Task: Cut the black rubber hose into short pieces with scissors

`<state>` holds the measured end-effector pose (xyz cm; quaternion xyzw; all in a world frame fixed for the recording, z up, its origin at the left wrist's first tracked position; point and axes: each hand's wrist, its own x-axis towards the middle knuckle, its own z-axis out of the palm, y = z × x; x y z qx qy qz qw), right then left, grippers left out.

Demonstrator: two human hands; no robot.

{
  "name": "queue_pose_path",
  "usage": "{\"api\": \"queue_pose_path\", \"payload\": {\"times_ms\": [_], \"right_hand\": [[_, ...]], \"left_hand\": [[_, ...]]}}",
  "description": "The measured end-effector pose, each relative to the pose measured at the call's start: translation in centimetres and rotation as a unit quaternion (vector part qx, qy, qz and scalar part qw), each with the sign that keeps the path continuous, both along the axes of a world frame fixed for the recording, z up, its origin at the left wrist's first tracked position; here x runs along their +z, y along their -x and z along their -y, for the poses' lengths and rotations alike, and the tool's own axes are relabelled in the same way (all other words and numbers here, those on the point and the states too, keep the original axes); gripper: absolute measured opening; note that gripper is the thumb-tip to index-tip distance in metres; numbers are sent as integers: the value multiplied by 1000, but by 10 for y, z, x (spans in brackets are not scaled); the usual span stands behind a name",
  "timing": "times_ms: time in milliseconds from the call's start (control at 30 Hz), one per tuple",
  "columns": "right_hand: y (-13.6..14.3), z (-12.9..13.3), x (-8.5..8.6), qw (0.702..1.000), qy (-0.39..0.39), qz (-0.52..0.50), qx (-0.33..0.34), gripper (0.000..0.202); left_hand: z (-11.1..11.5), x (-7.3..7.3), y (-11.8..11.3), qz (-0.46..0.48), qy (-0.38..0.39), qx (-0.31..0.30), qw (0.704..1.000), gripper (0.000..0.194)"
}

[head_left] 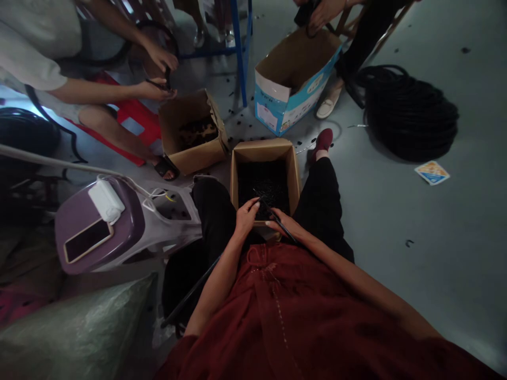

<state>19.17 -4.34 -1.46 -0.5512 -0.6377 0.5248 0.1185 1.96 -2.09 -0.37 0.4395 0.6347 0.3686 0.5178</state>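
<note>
Here, the left hand (246,216) and right hand (283,220) both have their grip clamped on a thin black strip (285,230), over the near edge of an open brown cardboard box (262,151) holding black pieces (263,177).

- Grey floor (455,295), smooth and plain, specked with small black scraps (465,50).
- Purple stool (130,198) with whitish legs, on the left.
- Red stool (147,119), low, beyond it at upper left.
- Blue frame (238,58), its post upright at top centre.
- Wooden frame (344,22) at upper right.
- Light dim overall, brighter on the floor at lower right.
</note>
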Motion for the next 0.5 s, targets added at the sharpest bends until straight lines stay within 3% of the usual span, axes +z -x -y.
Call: {"api": "queue_pose_path", "payload": {"times_ms": [500], "right_hand": [[-1, 5, -8, 997, -74, 24, -4, 39]], "left_hand": [[-1, 5, -2, 1, 34, 9, 999, 30]]}}
